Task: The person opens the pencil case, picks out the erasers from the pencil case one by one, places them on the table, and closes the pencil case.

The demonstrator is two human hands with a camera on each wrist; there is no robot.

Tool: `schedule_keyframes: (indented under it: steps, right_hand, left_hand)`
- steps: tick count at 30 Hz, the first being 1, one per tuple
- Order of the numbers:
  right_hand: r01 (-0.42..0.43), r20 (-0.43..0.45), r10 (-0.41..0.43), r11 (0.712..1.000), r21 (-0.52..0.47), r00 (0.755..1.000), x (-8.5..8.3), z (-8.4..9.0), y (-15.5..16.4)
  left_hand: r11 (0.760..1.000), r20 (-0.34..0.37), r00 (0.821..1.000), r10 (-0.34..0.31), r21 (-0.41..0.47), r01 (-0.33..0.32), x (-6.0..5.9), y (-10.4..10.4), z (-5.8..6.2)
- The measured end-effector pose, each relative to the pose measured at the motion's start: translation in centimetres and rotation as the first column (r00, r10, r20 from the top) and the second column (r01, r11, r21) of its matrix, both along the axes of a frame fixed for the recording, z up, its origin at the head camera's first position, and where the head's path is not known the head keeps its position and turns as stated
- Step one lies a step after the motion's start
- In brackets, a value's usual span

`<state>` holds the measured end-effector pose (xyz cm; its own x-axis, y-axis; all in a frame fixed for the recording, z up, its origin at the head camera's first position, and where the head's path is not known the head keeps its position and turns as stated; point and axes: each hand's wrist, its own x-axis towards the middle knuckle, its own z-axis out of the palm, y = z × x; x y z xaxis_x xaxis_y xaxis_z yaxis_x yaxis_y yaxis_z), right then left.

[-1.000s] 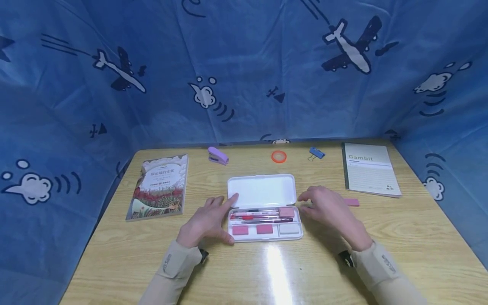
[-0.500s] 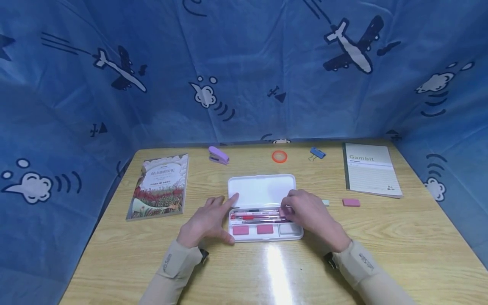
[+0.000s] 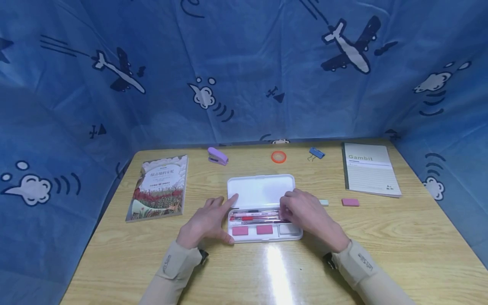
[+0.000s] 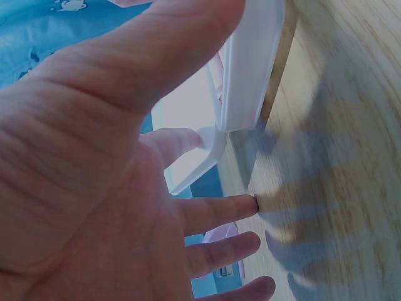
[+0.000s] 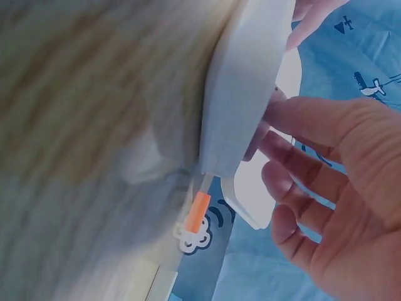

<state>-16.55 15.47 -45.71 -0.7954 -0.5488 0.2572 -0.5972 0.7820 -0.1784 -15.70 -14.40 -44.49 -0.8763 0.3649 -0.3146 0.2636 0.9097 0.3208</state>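
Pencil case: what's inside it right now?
The case holds pens along the back, two pink erasers and a pale one in front. The right hand covers the back right corner.

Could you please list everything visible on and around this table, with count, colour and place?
White plastic pencil case: one, open, table centre.
Pens: several, red and dark, in the case's long slot.
Pink erasers: two, case's front compartments.
Pale grey eraser: one, front right compartment.
Loose pink eraser: one, right of case.
Small pale block: one, beside it.
Illustrated book: one, left.
Green-grey notebook: one, right.
Purple stapler: one, far edge.
Orange tape ring: one, far centre.
Blue binder clip: one, far right.
Wooden table: one, tan.
Blue aeroplane-print cloth: backdrop.
Left hand: resting against case's left end.
Right hand: over case's right end.
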Motion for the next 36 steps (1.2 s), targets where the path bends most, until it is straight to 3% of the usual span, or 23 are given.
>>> schedule_keyframes:
  steps: [9, 16, 21, 27, 36]
  right_hand:
    - [-0.019, 0.074, 0.018, 1.000, 0.003, 0.997, 0.0, 0.6, 0.2]
    - [-0.072, 0.093, 0.084, 0.989, -0.125, 0.992, 0.3, 2.5, 1.6]
    - [-0.046, 0.145, 0.073, 0.983, -0.179, 0.987, 0.2, 3.6, 4.0]
    - [0.002, 0.226, 0.029, 0.991, -0.137, 0.974, 0.2, 3.6, 6.9]
    - [0.091, 0.382, -0.063, 0.994, -0.056, 0.922, 0.9, 2.6, 9.9]
  left_hand:
    - [1.000, 0.007, 1.000, 0.004, 0.004, -0.004, -0.1, 0.1, -0.1]
    - [1.000, 0.005, 1.000, 0.000, 0.010, 0.000, 0.0, 0.1, 0.0]
    - [1.000, 0.000, 1.000, -0.011, 0.006, 0.011, 0.0, 0.1, 0.0]
    - [1.000, 0.010, 1.000, 0.000, 0.010, 0.000, 0.1, -0.1, 0.0]
    - [1.000, 0.011, 1.000, -0.003, 0.017, 0.003, 0.0, -0.1, 0.1]
